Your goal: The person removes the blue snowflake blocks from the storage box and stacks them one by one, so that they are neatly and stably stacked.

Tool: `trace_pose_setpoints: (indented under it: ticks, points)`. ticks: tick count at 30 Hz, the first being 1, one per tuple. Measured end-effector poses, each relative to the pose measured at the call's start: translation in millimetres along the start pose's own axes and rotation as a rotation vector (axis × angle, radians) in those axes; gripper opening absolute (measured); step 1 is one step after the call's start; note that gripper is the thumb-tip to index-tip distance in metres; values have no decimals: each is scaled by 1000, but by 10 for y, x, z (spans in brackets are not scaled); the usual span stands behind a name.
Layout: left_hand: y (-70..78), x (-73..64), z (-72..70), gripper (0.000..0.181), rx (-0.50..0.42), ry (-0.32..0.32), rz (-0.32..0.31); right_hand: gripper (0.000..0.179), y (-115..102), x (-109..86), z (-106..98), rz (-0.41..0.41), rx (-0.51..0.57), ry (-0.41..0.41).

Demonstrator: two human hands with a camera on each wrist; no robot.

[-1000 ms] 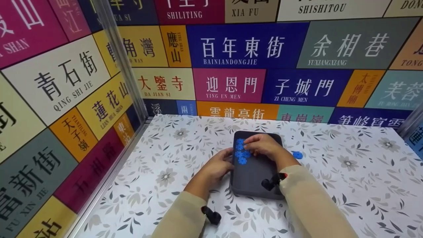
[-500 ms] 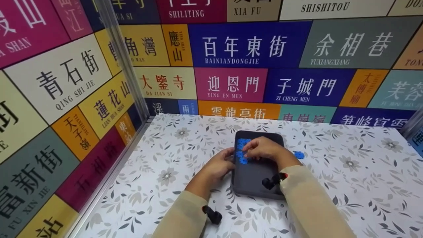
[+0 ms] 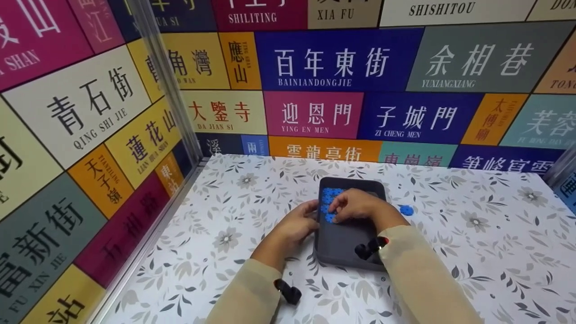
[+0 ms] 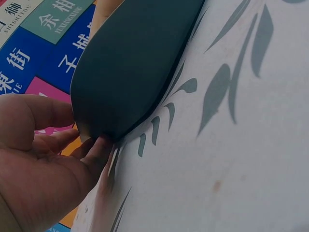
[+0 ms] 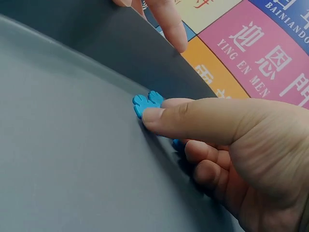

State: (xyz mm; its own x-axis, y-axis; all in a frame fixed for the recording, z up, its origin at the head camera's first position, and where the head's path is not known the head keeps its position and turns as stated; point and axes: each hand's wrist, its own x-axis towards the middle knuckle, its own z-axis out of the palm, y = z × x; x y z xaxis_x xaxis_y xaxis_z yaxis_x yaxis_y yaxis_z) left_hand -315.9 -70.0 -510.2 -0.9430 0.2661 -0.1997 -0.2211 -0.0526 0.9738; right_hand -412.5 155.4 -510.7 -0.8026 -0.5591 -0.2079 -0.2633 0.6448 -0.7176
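Note:
A dark grey rectangular tray (image 3: 346, 245) lies on the patterned tabletop. Several blue flower-shaped pieces (image 3: 327, 194) lie in two columns at its far left. My right hand (image 3: 360, 204) is over the tray, and in the right wrist view its thumb and index finger pinch a blue flower-shaped piece (image 5: 140, 104) beside the tray's wall. At the tray's left side, my left hand (image 3: 294, 225) grips the edge; the left wrist view has its fingers at the dark tray wall (image 4: 130, 63). My right fingers cover part of the columns in the head view.
One loose blue piece (image 3: 407, 210) lies on the table just right of the tray. The white leaf-print tabletop (image 3: 468, 252) ends at walls of coloured street-name panels (image 3: 337, 63) behind and to the left. Dark wrist cameras (image 3: 370, 248) sit at both sleeves.
My right hand has moved down along the blue pieces toward the near end of the columns. The left hand stays at the tray's left edge, and the tray has not visibly shifted.

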Motion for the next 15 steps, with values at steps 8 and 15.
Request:
trace_pose_setpoints:
  ticks: [8,15]
  points:
    - [-1,-12,0,82,-11,0,-1,28,-35,-7,9,-23,-48,14]
    - [10,-18,9,81,-23,7,-9,28,-29,-23,8,-42,-60,26]
